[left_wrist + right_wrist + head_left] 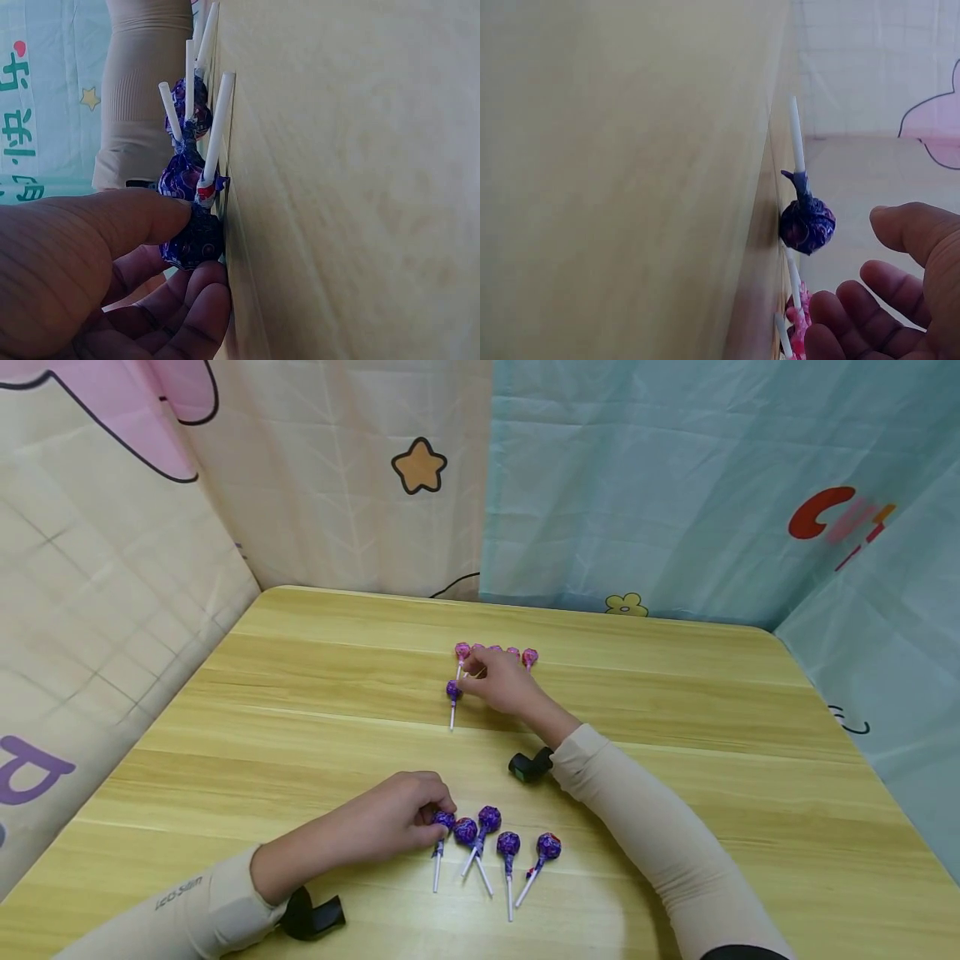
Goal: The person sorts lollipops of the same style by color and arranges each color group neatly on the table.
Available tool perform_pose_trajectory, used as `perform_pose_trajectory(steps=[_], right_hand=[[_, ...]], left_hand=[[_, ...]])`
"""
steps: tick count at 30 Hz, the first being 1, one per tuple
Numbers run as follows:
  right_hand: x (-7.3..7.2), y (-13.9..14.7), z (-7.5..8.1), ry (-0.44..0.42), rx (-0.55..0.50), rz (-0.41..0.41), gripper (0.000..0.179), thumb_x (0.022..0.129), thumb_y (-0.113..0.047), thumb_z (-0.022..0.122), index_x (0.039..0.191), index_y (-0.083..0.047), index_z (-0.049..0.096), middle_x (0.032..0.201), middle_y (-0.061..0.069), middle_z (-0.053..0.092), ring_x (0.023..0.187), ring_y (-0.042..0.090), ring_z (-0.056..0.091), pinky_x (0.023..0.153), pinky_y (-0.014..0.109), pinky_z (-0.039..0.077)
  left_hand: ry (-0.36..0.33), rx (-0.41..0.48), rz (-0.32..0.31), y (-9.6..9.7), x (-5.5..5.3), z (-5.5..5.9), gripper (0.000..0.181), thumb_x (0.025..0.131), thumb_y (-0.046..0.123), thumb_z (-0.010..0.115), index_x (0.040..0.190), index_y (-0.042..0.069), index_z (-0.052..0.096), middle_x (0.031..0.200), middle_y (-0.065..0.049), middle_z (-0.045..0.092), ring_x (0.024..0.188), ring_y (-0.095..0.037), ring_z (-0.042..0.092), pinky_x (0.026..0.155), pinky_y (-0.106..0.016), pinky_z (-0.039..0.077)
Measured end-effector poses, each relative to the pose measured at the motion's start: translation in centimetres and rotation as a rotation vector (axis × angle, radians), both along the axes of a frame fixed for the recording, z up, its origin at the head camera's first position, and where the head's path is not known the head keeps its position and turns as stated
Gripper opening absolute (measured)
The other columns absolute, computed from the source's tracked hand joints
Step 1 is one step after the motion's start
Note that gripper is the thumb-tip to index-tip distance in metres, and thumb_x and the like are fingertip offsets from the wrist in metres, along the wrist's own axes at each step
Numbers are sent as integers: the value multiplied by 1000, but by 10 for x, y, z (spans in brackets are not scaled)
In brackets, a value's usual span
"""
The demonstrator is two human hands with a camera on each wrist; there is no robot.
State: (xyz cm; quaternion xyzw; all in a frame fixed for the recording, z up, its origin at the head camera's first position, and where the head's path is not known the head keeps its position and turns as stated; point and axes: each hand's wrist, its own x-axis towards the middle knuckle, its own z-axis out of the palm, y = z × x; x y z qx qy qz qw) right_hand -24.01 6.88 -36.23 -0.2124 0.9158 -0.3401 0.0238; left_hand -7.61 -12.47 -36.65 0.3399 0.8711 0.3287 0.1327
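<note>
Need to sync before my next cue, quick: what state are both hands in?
Left hand: closed, pinching a round purple-wrapped lollipop with a white stick.
Right hand: open, holding nothing, beside another purple-wrapped lollipop.

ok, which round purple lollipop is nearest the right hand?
The round purple lollipop below the leftmost pink lollipop in head view; the other five purple ones are at the left hand.
</note>
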Motion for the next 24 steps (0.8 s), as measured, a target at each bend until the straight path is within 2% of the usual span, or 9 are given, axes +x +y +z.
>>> perform_pose_trajectory(steps=[11,24], right_hand=[[14,25,0,-17,-19,-23,20,91,-27,74,100,-11,65,99,3,64,91,21,56,81,35,50],[37,63,8,3,-18,30,21,91,-25,73,102,-7,67,98,4,65,91,20,61,84,38,53]], left_hand=[[-6,2,6,1,0,0,11,86,5,75,94,11,69,85,10,57,74,-4,54,67,-22,50],[-8,-9,16,4,0,2,11,86,6,75,94,11,69,86,10,57,74,-3,54,66,-22,51]])
